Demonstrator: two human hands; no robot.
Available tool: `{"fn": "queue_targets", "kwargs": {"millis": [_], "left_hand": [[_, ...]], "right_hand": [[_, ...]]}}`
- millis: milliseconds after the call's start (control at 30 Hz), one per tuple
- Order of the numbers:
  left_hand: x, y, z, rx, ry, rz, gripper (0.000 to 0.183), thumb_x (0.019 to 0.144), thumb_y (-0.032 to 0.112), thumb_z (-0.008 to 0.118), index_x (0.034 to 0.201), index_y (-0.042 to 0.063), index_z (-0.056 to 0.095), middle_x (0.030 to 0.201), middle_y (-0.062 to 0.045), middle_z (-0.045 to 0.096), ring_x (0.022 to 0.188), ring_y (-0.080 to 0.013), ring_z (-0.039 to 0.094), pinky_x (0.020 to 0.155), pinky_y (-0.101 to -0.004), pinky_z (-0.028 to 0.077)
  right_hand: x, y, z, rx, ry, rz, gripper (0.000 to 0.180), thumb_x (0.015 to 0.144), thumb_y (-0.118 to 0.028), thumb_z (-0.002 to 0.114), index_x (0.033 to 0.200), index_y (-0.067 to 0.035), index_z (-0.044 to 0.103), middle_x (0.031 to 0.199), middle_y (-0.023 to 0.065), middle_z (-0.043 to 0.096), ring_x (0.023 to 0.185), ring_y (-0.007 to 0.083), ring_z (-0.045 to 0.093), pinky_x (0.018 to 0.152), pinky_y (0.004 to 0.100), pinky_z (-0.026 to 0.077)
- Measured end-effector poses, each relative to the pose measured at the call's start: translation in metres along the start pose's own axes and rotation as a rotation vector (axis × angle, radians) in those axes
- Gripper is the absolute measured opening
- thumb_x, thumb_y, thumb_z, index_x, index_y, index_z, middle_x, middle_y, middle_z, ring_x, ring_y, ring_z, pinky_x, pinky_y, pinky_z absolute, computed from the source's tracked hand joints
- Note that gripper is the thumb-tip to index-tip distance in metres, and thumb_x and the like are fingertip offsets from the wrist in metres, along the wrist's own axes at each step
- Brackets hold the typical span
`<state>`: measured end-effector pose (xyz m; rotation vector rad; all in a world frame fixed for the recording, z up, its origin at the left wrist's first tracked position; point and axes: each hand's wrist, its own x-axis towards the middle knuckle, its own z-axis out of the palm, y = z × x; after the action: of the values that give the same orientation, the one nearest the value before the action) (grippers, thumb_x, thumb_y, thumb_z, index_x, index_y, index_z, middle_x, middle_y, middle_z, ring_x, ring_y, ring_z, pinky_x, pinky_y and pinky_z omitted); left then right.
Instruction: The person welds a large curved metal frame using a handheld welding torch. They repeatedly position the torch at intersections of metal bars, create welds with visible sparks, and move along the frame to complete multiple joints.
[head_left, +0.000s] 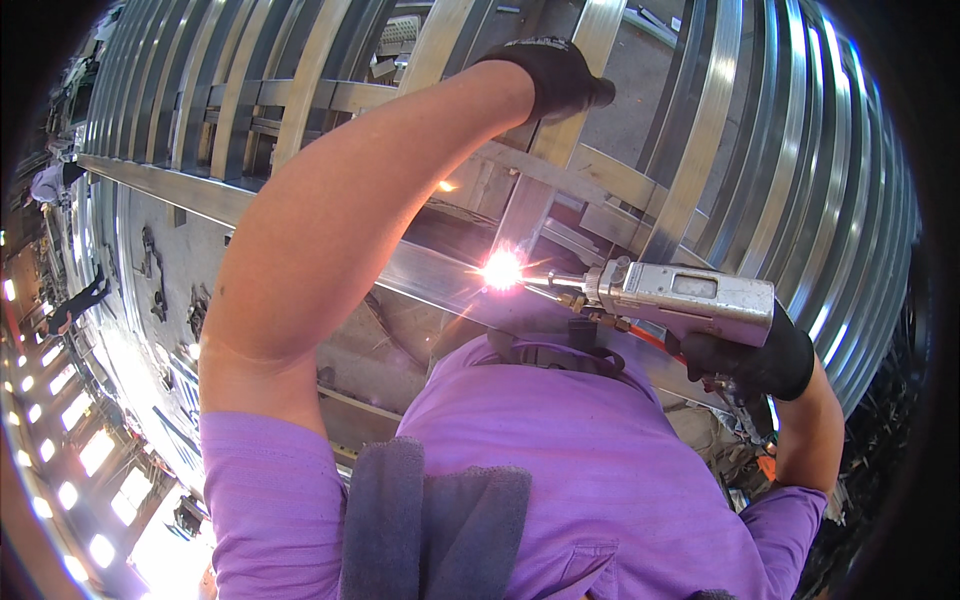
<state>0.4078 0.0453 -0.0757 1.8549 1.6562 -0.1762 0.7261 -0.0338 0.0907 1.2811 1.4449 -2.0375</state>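
My right hand (742, 356), in a black glove, grips a handheld laser welding gun (690, 296). Its nozzle points left, and a bright weld flash (502, 270) burns at its tip. The glare hides the exact spot, where an upright metal slat (525, 202) meets a long metal rail (442, 277) near my waist. Farther out, my left hand (555, 79), also black-gloved, lies across a metal tube (600, 30) of the same frame and appears to hold it. The undersides of its fingers are hidden. An orange hose (649, 336) runs beneath the gun.
Parallel metal slats (720, 112) fan out on both sides, with gaps between them. A crossbar (622, 169) runs beneath. Through one gap shows a plastic crate (397, 34). Two people, one in dark clothes (79, 304), are at the far left. A grey cloth (435, 517) hangs on my chest.
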Motion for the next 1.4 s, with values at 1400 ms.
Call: {"fn": "queue_targets", "kwargs": {"millis": [1400], "left_hand": [[-0.002,-0.002,-0.001,0.042,0.015,0.06,0.059,0.099,0.057,0.056,0.113,0.004,0.079,0.113,-0.022,0.077,0.105,-0.038,0.074,0.101,-0.0502,0.054]], "right_hand": [[-0.007,0.007,-0.003,-0.019,0.011,-0.01,0.06,0.094,-0.012,0.082,0.148,0.001,0.059,0.102,0.0118,0.078,0.08,0.0154,0.074,0.065,0.0313,0.062]]}}
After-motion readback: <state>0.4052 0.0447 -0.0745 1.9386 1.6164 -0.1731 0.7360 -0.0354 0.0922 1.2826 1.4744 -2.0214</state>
